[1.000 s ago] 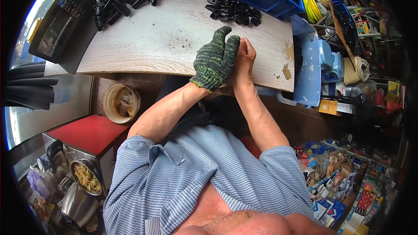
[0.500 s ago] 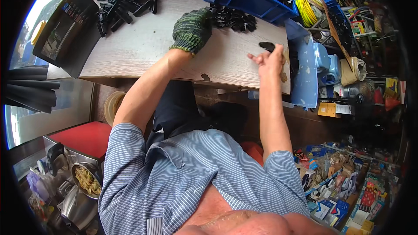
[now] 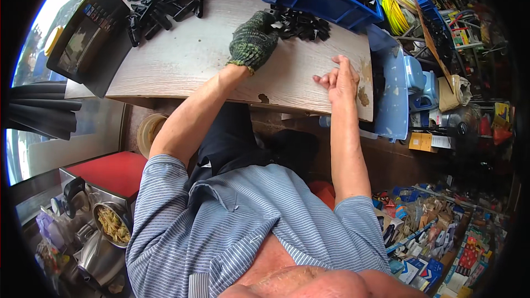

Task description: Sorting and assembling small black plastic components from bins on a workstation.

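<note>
My left hand (image 3: 253,41), in a dark green knitted glove, rests at the left edge of a pile of small black parts (image 3: 303,25) on the table. The glove's back faces up, so its fingertips and anything between them are hidden. Bare, my right hand (image 3: 342,81) hovers over the table's right side, close to the light blue bin (image 3: 393,83). Its index finger stretches forward while the other fingers bend loosely, apart from one another, and I see nothing in them. Longer black clip-like pieces (image 3: 160,12) lie heaped at the far left.
Blue crates (image 3: 323,1) holding black parts line the table's far edge. A dark tablet-like screen (image 3: 83,38) stands at the left. Beyond the bin are yellow hose (image 3: 392,14) and blue jugs (image 3: 425,88). A red-topped cabinet (image 3: 110,174) stands low on the left.
The black piece seen by my right hand's fingertips is no longer visible there. My left hand stays by the small-parts pile. The whole view has shifted slightly.
</note>
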Demonstrator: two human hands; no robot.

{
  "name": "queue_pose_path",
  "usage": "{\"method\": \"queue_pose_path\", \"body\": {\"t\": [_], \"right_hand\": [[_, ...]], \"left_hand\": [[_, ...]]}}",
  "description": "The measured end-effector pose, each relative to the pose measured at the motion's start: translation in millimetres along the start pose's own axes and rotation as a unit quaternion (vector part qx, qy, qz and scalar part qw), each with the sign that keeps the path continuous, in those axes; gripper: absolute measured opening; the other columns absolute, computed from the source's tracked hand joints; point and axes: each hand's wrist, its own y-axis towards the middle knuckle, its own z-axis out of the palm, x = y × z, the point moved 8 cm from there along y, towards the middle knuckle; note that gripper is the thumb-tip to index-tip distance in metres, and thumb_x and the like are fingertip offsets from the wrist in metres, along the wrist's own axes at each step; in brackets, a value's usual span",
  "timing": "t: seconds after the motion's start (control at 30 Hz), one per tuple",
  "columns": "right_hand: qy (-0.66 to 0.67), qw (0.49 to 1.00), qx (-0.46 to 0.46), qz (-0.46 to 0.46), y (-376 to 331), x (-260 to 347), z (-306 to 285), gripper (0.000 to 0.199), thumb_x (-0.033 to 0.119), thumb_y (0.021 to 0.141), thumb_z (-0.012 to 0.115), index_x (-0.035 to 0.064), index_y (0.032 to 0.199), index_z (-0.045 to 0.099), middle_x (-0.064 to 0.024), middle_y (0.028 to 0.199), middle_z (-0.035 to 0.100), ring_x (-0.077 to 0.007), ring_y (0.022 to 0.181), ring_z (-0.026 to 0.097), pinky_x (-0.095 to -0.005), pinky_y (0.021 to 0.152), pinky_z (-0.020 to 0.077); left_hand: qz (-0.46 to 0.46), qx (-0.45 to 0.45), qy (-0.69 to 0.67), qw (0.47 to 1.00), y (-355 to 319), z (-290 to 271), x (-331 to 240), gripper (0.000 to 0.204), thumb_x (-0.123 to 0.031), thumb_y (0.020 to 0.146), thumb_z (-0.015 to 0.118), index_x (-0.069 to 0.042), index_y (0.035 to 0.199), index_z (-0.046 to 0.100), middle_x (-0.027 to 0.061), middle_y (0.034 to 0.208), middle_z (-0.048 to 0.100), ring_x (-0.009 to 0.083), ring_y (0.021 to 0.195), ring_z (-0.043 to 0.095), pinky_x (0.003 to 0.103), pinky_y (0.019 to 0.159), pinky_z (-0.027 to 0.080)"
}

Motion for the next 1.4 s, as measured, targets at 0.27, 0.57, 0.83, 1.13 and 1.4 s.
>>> {"method": "queue_pose_path", "body": {"t": [0.27, 0.57, 0.83, 1.13, 1.4], "right_hand": [[-0.145, 0.971, 0.162, -0.099, -14, -12, 51, 0.029, 0.03, 0.095, 0.067, 0.0018, 0.098, 0.071, 0.0078, 0.055, 0.044, -0.0043, 0.047, 0.035, -0.023, 0.049, 0.0369], [-0.108, 0.961, 0.206, -0.146, -19, -22, 60, 0.025, 0.027, 0.099, 0.062, 0.0039, 0.098, 0.07, 0.0044, 0.09, 0.064, -0.0063, 0.087, 0.057, -0.0218, 0.081, 0.0437], [-0.038, 0.993, 0.103, -0.04, -39, -16, 54, 0.032, 0.033, 0.097, 0.05, 0.0057, 0.079, 0.05, 0.0035, 0.049, 0.024, -0.0111, 0.042, 0.031, -0.0388, 0.048, 0.0544], [-0.029, 0.994, 0.095, -0.039, -34, -19, 56, 0.034, 0.033, 0.098, 0.049, 0.0087, 0.074, 0.048, 0.0034, 0.049, 0.024, -0.0105, 0.041, 0.032, -0.0396, 0.047, 0.0569], [-0.006, 0.993, 0.106, -0.057, -35, -19, 57, 0.027, 0.027, 0.097, 0.051, 0.0078, 0.078, 0.051, 0.0042, 0.048, 0.03, -0.008, 0.042, 0.033, -0.0353, 0.044, 0.0551]], "left_hand": [[0.01, 0.128, -0.151, 0.98, -48, 42, -44, 0.047, -0.018, 0.09, 0.069, -0.009, 0.134, 0.056, 0.011, 0.09, 0.071, 0.0178, 0.082, 0.068, 0.032, 0.075, 0.054], [0.088, 0.112, -0.011, 0.99, -56, 42, -45, 0.042, -0.033, 0.086, 0.068, -0.009, 0.12, 0.064, 0.018, 0.093, 0.071, 0.0362, 0.085, 0.069, 0.045, 0.074, 0.054], [0.185, -0.162, 0.257, 0.935, -17, -75, -25, 0.043, -0.027, 0.087, 0.066, -0.012, 0.127, 0.06, 0.0132, 0.114, 0.066, 0.0338, 0.104, 0.061, 0.046, 0.091, 0.049], [0.141, -0.118, 0.447, 0.875, 24, -138, 54, 0.03, -0.015, 0.083, 0.059, -0.016, 0.112, 0.066, 0.0122, 0.11, 0.063, 0.0356, 0.096, 0.061, 0.049, 0.076, 0.052], [0.225, -0.036, 0.459, 0.859, -19, -118, 24, 0.033, -0.016, 0.087, 0.06, -0.019, 0.119, 0.065, 0.0126, 0.111, 0.061, 0.035, 0.095, 0.061, 0.047, 0.076, 0.053]]}}
